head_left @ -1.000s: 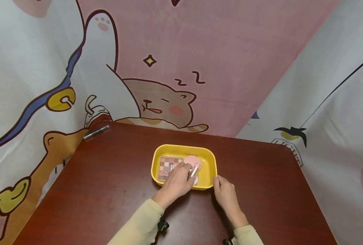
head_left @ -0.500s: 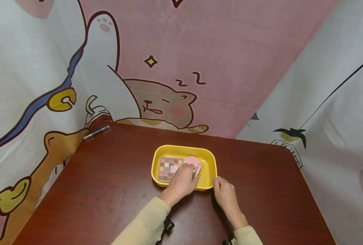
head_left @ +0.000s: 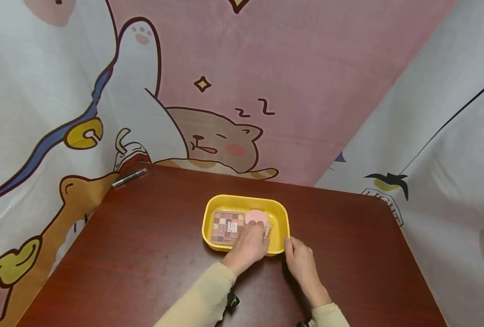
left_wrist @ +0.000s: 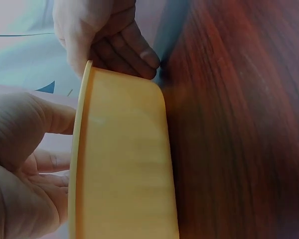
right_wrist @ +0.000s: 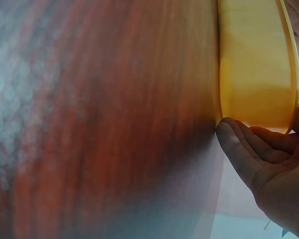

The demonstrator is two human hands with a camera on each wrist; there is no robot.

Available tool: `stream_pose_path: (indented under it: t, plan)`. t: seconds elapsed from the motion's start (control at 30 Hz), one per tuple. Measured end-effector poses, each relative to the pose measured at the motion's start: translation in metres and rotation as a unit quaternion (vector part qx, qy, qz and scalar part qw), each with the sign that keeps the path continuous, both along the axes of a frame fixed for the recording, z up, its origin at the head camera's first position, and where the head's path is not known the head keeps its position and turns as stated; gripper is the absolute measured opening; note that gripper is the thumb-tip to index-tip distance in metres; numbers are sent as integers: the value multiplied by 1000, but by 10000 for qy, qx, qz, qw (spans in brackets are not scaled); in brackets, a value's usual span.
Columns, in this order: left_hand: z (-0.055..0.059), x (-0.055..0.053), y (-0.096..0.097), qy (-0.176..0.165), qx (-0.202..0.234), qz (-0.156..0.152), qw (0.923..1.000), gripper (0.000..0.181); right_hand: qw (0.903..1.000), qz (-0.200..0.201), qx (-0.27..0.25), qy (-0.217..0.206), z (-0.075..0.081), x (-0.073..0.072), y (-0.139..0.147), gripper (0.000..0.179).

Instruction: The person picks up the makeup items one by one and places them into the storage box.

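Observation:
In the head view a yellow tray (head_left: 280, 218) sits on the table. My left hand (head_left: 248, 243) reaches over its near wall and pinches a small, slim, clear-ended tube (head_left: 268, 230). Left of that hand lies an eyeshadow palette (head_left: 227, 227) marked "BACK", inside the tray. A round pink pad (head_left: 256, 216) lies just beyond the fingertips, partly covered by them. My right hand (head_left: 301, 259) grips the tray's near right corner; the right wrist view shows its fingers (right_wrist: 239, 149) along the outside wall. From the left wrist, the tray's wall hides the left fingertips.
A slim dark pen-shaped stick (head_left: 129, 177) lies at the far left corner of the brown table (head_left: 144, 254). Cartoon-printed cloth (head_left: 307, 91) hangs behind the table and along both sides.
My left hand has moved slightly right and nearer within the tray, carrying the tube, so more of the palette shows. My right hand stays at the tray's corner.

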State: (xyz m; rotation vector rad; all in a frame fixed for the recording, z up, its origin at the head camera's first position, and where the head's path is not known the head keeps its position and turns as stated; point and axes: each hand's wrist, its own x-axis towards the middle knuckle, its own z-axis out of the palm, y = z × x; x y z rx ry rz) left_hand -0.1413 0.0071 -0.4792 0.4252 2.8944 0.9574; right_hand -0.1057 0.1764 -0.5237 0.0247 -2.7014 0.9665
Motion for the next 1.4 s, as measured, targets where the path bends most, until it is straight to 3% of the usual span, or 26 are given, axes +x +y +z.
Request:
stream_pose_path:
  t: [0.37, 0.6, 1.03, 1.4]
  plan:
    - [-1, -5, 12, -417, 183, 100, 9989, 11, 10000, 17, -45, 38, 0, 0, -2, 38]
    - [-2, -6, 18, -146, -41, 42, 9999, 18, 10000, -6, -53, 7, -2, 1, -1, 39]
    - [-7, -8, 22, -20, 5, 1, 10000, 27, 9998, 7, -50, 167, -2, 0, 0, 37]
    - [-8, -10, 26, 23, -138, -42, 9999, 16, 9996, 22, 1, 282, -1, -1, 0, 37]
